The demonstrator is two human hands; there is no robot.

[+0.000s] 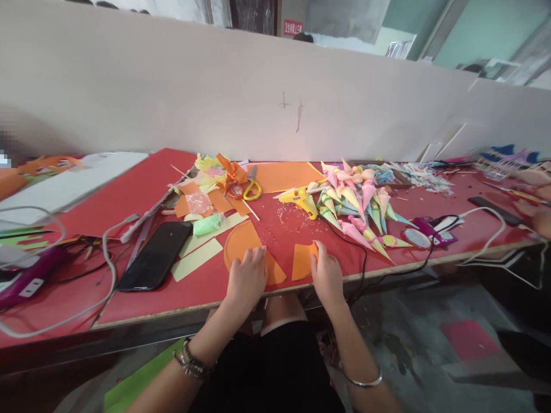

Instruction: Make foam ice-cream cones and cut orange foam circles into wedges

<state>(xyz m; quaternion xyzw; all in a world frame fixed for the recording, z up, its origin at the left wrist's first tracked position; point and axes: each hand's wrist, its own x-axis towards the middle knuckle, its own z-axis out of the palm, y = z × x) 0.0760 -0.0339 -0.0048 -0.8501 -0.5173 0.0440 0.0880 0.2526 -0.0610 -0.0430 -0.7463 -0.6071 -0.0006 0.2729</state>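
At the front edge of the red table, my left hand (pixel 248 274) lies with fingers bent and closed on a rounded orange sheet piece (pixel 241 240), covering part of it. A corner of orange sheet shows to the right of these fingers. My right hand (pixel 328 276) pinches the right edge of a smaller orange piece (pixel 302 261), which lies flat at the table edge and curls up slightly at the fingers. Behind my hands is a yellow glue gun (pixel 300 201). To its right, several pastel cone shapes (pixel 350 198) are piled up.
A black phone (pixel 155 255) lies left, beside pale yellow strips (pixel 197 259). Yellow-handled scissors (pixel 252 188) rest near crumpled paper. Cables run across both sides, with purple power strips (pixel 434 232) on the table. Another person's hand (pixel 536 217) shows at far right. A partition (pixel 215 97) stands behind.
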